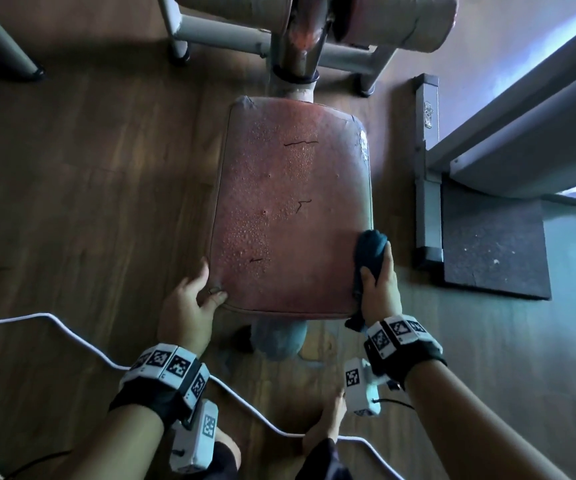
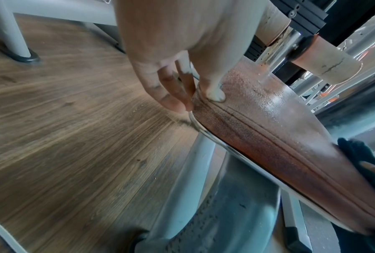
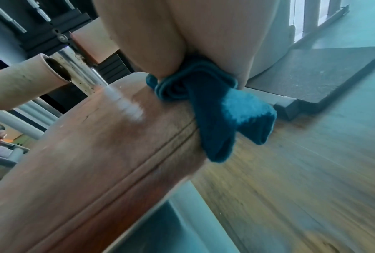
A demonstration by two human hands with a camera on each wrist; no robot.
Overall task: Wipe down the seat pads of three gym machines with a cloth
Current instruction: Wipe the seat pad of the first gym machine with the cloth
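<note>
At seat pad [image 1: 290, 209] right edge, cloth [image 1: 371, 252]

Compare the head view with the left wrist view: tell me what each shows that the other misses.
Head only: the seat pad's whole top, droplets on its left half, thin dark cracks, the white cable on the floor.
Left wrist only: the pad's piped side seam, the support post beneath.
Both: the left hand gripping the pad's near-left corner, the right hand holding the blue cloth at the right edge.
</note>
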